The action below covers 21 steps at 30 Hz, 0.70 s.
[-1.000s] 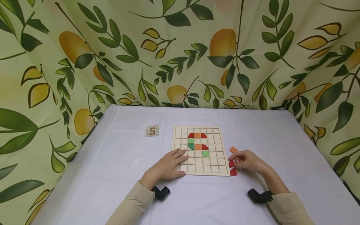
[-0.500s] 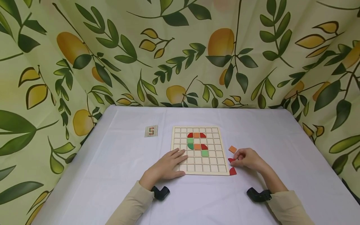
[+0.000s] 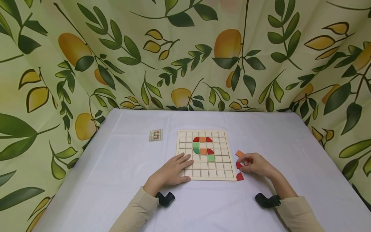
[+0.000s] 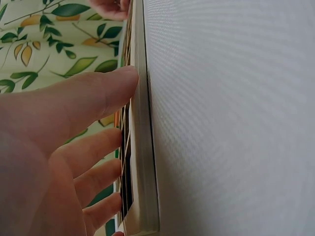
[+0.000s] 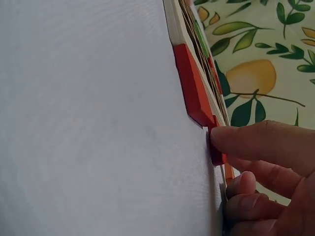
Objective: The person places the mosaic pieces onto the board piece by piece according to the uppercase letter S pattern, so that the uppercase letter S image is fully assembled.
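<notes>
A wooden grid board [image 3: 215,175] lies on the table, with red, orange and green tiles in an S-like curve in its cells. My left hand [image 3: 171,170] rests on the board's lower left corner, fingers spread; the left wrist view shows its thumb [image 4: 110,88] at the board's edge. Just off the right edge, my right hand [image 3: 255,165] pinches a red quarter-circle tile [image 3: 239,165] between thumb and fingers. Thumb contact with that tile [image 5: 216,153] shows in the right wrist view. A second red quarter-circle tile [image 3: 240,176] lies nearer me, and an orange square tile [image 3: 239,153] farther away.
A small card [image 3: 156,135] printed with a coloured S on a grid lies left of the board. White cloth [image 3: 121,167] covers the table. A patterned curtain [image 3: 185,58] hangs behind and at both sides.
The fingers of my right hand shifted about the middle red tile, which turned slightly beside the board. My left hand stayed in place on the board.
</notes>
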{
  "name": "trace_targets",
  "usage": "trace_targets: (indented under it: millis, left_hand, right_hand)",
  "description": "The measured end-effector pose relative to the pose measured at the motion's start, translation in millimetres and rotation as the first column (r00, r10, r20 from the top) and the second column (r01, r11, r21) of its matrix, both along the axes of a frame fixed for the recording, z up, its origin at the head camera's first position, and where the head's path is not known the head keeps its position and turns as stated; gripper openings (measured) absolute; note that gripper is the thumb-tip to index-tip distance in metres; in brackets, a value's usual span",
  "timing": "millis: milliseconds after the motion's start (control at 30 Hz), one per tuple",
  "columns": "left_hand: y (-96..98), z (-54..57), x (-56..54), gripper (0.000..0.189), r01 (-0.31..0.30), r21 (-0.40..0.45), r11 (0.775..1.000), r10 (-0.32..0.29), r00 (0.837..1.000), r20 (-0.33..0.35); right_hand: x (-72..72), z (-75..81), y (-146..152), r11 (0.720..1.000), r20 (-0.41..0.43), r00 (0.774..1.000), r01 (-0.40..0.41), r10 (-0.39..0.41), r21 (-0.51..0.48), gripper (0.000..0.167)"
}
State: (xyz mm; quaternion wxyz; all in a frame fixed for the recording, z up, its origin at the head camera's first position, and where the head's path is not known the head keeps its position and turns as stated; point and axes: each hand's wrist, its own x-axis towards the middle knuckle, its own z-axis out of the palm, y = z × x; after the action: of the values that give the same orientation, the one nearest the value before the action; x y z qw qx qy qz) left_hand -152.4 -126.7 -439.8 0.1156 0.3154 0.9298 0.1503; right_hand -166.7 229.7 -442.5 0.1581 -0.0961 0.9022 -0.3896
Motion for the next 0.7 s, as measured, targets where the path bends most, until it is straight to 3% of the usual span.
trace_targets:
  millis: [167, 433, 700]
  left_hand:
    - [-0.3, 0.0, 0.1, 0.064, -0.002, -0.005, 1.0, 0.002, 1.0, 0.0]
    - [-0.8, 0.7, 0.0, 0.064, 0.001, 0.001, 1.0, -0.001, 1.0, 0.0]
    - [-0.7, 2.3, 1.0, 0.064, -0.008, 0.006, 1.0, 0.008, 1.0, 0.01]
  right_hand:
    - [-2.6, -0.9, 1.1, 1.0, 0.02, 1.0, 0.0, 0.0, -0.002, 0.031]
    - [-6.3, -2.1, 12.2, 0.986, 0.003, 0.989, -0.146, 0.147, -0.078, 0.035]
    - [-5.6, -2.1, 9.7, 0.99, -0.01, 0.992, -0.125, 0.125, -0.062, 0.033]
